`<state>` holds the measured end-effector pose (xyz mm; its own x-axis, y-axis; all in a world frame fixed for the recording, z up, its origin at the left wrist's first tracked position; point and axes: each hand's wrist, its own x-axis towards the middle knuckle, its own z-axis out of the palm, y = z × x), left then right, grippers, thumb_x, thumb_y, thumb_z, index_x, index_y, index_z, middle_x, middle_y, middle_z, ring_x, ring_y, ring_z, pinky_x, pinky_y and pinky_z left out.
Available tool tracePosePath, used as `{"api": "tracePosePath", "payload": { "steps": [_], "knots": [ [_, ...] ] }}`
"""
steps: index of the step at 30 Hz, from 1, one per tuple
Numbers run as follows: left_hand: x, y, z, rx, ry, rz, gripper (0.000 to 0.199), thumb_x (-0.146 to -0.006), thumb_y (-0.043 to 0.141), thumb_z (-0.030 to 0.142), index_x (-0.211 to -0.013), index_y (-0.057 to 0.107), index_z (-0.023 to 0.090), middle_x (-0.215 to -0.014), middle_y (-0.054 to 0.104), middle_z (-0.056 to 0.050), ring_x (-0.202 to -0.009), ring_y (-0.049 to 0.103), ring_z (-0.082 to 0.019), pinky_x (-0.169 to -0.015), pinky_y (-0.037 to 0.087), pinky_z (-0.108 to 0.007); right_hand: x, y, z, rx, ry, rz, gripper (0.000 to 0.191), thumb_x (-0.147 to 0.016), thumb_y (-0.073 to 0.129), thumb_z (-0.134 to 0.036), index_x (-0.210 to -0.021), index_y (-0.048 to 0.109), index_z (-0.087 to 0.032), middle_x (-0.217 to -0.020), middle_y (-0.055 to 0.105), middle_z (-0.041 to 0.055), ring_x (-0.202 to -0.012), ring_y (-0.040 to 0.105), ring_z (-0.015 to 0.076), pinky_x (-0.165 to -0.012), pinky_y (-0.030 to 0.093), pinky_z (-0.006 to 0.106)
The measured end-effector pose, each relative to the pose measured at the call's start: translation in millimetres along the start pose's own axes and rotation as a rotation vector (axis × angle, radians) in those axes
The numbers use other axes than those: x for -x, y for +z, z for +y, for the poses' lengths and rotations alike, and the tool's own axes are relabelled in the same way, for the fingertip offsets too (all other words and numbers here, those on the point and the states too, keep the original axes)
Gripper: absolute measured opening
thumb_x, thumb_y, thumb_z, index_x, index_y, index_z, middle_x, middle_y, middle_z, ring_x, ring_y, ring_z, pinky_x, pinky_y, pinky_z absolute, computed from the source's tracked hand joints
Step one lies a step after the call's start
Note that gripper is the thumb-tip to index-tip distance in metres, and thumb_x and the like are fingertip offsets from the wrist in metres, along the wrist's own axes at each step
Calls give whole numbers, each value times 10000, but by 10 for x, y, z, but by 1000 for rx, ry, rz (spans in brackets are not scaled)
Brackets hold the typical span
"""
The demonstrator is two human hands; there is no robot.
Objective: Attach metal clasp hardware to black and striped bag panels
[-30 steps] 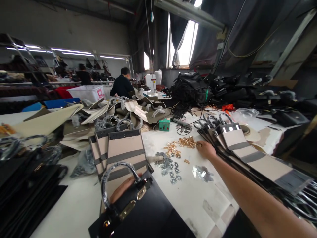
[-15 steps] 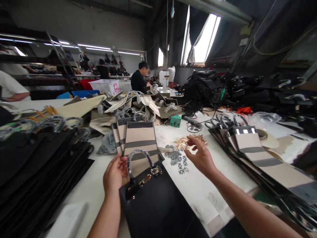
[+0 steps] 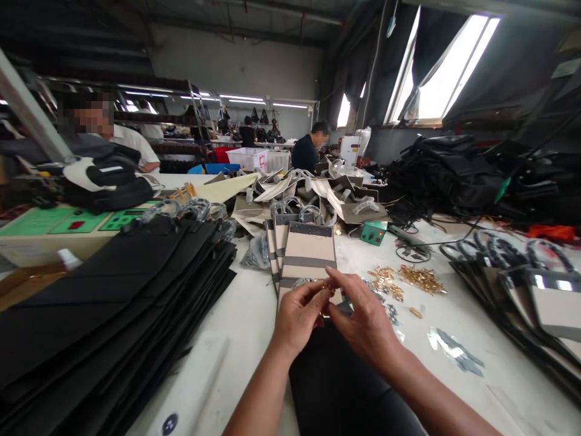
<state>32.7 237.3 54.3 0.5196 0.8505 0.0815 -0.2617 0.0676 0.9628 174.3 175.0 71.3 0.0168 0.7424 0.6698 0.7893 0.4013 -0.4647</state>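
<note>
A black bag panel (image 3: 345, 381) lies in front of me, its top end beneath my hands. My left hand (image 3: 299, 315) is closed at that end, fingers pinched around something small and gold-coloured, mostly hidden. Close against it, my right hand (image 3: 365, 315) is bent with thumb and fingertips at the same spot; what it grips is hidden. Behind the hands stand beige panels with grey bands (image 3: 308, 248). Gold metal pieces (image 3: 422, 278) lie in heaps to the right, near small dark plates (image 3: 391, 313).
Stacked black panels (image 3: 113, 303) fill the left side. Beige panels with wrapped handles (image 3: 554, 309) lie at right. A green box (image 3: 373, 232) sits beyond the gold pieces. Metal strips (image 3: 456, 351) lie at the near right. Two people (image 3: 305, 151) (image 3: 131, 145) are farther back.
My right hand has moved from beside the gold pieces to meet my left hand over the black panel. The view has turned left.
</note>
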Motion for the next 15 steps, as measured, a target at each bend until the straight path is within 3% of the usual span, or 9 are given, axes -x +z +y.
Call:
{"api": "tracePosePath", "payload": {
  "steps": [4,7,10,15],
  "knots": [
    [-5,-31,9,154,32,24,324,-870,749,417,-1070,757,163,-909,714,-48,-581,551,-69,-518,470,-187,-31,18,-57,-95,56,3,626,-900,628,-107,-1468,467,-315,-1171,639,53,-1017,621,212,-889,537,378],
    [15,-22,2,212,71,30,328,-864,754,409,-1067,753,151,-904,714,-60,-646,603,-103,-539,501,-200,-58,-42,-98,-152,131,56,350,-908,686,-204,-1248,641,-275,-1104,654,48,-942,641,202,-822,544,349],
    [31,-7,-14,213,49,24,387,-832,783,427,-1085,753,136,-821,705,-58,-643,619,-121,-533,501,-206,-64,-92,-128,-172,206,29,81,-939,680,-303,-992,725,-263,-933,685,26,-828,651,189,-739,532,322],
    [51,5,-33,203,45,9,414,-779,829,440,-1042,769,125,-793,705,-59,-646,623,-122,-521,479,-186,-23,-124,-117,-175,251,1,172,-957,640,-398,-1008,746,-273,-902,718,27,-811,673,191,-712,547,297]
  ]
}}
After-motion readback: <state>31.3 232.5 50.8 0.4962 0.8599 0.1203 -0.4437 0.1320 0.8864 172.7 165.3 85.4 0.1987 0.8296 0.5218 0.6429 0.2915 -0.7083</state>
